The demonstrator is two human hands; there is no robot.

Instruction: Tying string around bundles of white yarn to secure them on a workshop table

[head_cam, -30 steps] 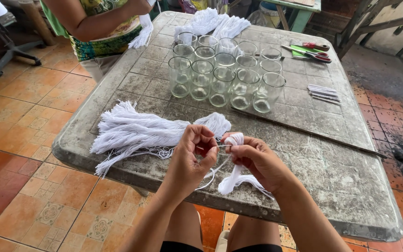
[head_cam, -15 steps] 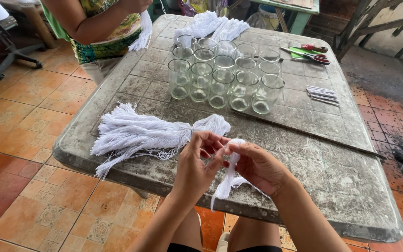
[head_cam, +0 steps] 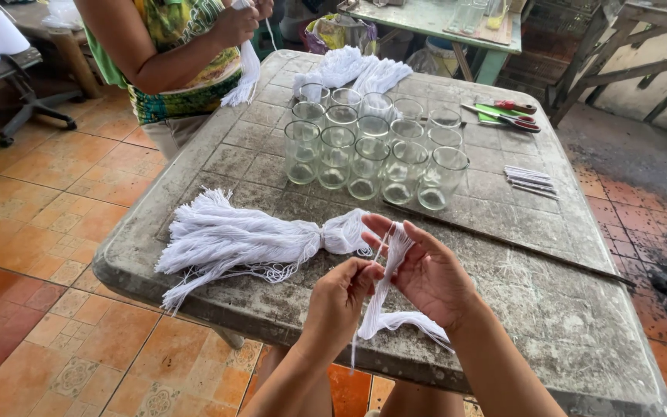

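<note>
Table (head_cam: 550, 309) carries the glass cluster (head_cam: 372, 147) and big string bundle (head_cam: 233, 239); my right hand (head_cam: 426, 274), fingers spread, drapes a small string hank (head_cam: 384, 297) over the table's near edge; left hand (head_cam: 341, 297) pinches its strands; risk: loose strands could slip or tangle.

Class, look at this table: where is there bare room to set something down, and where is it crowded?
Bare: the table right of the right hand, below the sticks; also left of the glass jars. Crowded: the jars, and the near edge around the string bundle.
</note>
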